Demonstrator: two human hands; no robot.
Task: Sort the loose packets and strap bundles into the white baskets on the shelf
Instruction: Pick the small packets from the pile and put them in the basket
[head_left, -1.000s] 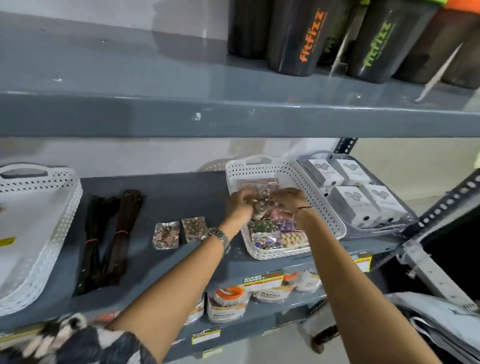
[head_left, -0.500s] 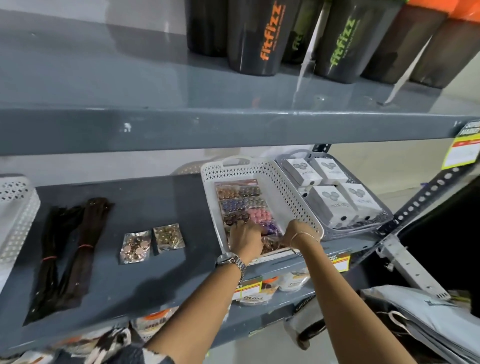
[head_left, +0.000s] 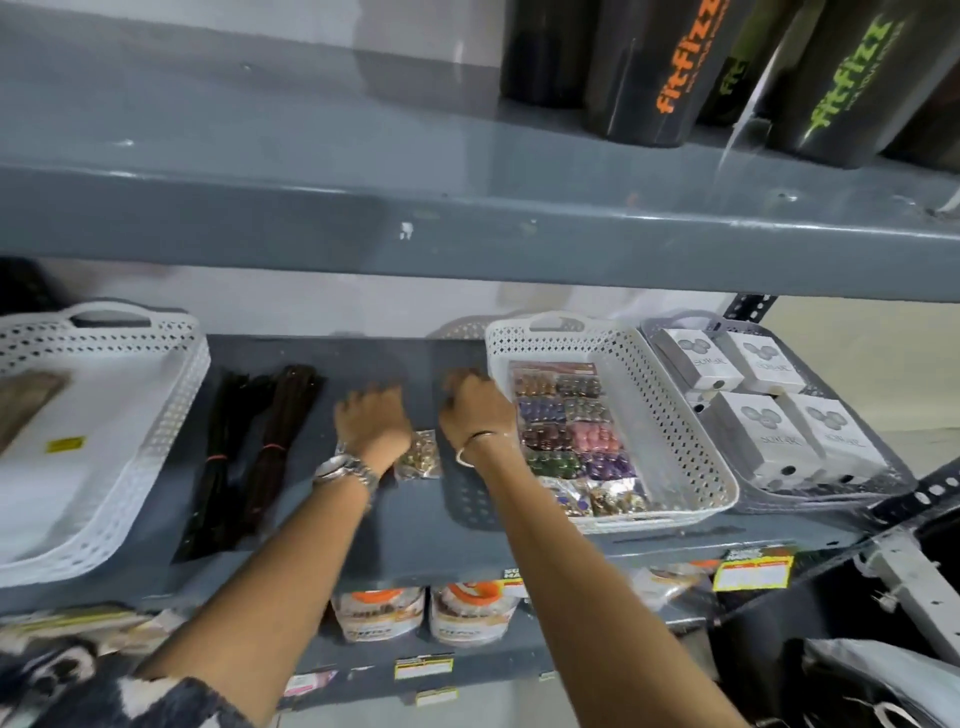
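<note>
Two dark strap bundles (head_left: 249, 452) tied with red bands lie on the grey shelf between two white baskets. The right white basket (head_left: 675, 415) holds several colourful bead packets (head_left: 566, 421). The left white basket (head_left: 171, 415) holds a brown item and a yellow tag. A loose packet of gold beads (head_left: 418, 454) lies between my hands. My left hand (head_left: 371, 421) rests palm down over a second loose packet, of which only a corner shows. My right hand (head_left: 475, 410) hovers just left of the right basket, fingers bent, nothing visible in it.
A grey tray (head_left: 852, 499) with several white boxes (head_left: 779, 415) stands right of the basket. The upper shelf's edge (head_left: 467, 234) overhangs close above, carrying dark bottles (head_left: 654, 78). Packaged goods (head_left: 467, 613) sit on the shelf below.
Both hands have left the right basket and moved left to the two loose packets on the shelf. The bead packets stay in the basket. The view has swung left.
</note>
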